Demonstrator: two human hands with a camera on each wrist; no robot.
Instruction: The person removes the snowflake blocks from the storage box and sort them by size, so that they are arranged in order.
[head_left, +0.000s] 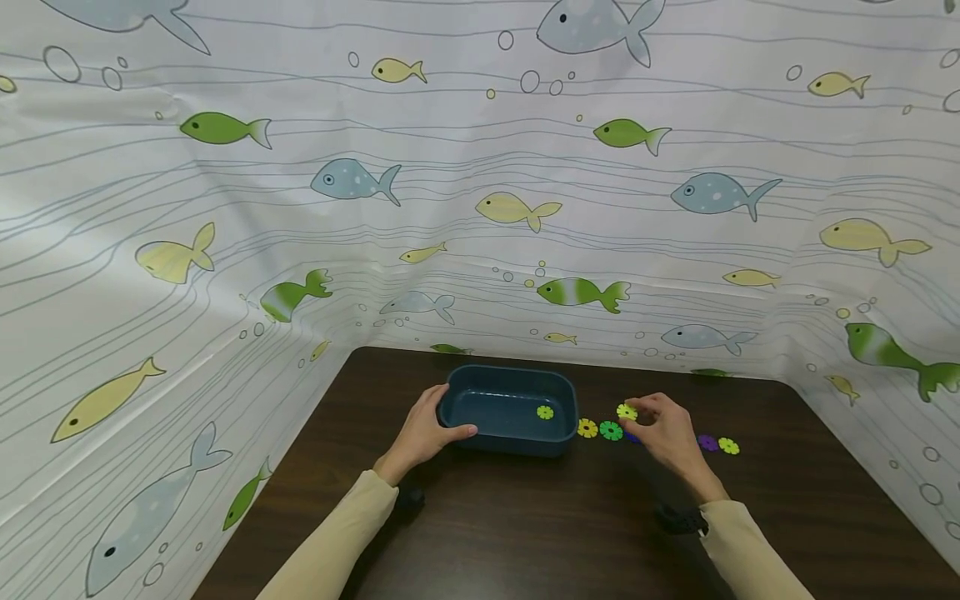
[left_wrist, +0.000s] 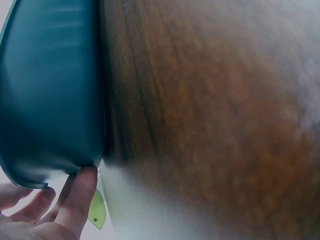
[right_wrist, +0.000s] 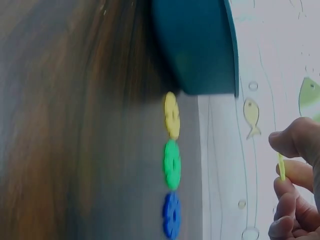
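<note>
A dark teal plastic basin [head_left: 487, 442] stands on the table. My left hand [head_left: 423, 429] holds its left end, thumb along the front side and fingers at the left edge; the left wrist view shows the fingers [left_wrist: 80, 200] against the basin's end. Between thumb and fingertips, my right hand [head_left: 667, 433] pinches a yellow-green flower-shaped plastic disc [head_left: 627, 412], raised above the table right of the basin. It appears edge-on in the right wrist view. Another yellow-green disc [head_left: 545, 412] lies inside the basin, toward its right end.
Right of the basin runs a row of discs: yellow [head_left: 587, 428], green [head_left: 611, 431], blue [right_wrist: 172, 216], purple [head_left: 708, 443] and yellow-green [head_left: 728, 447]. My right hand hides part of this row. Fish-printed white sheeting [head_left: 480, 250] surrounds the dark wooden table [head_left: 525, 525] at back and sides.
</note>
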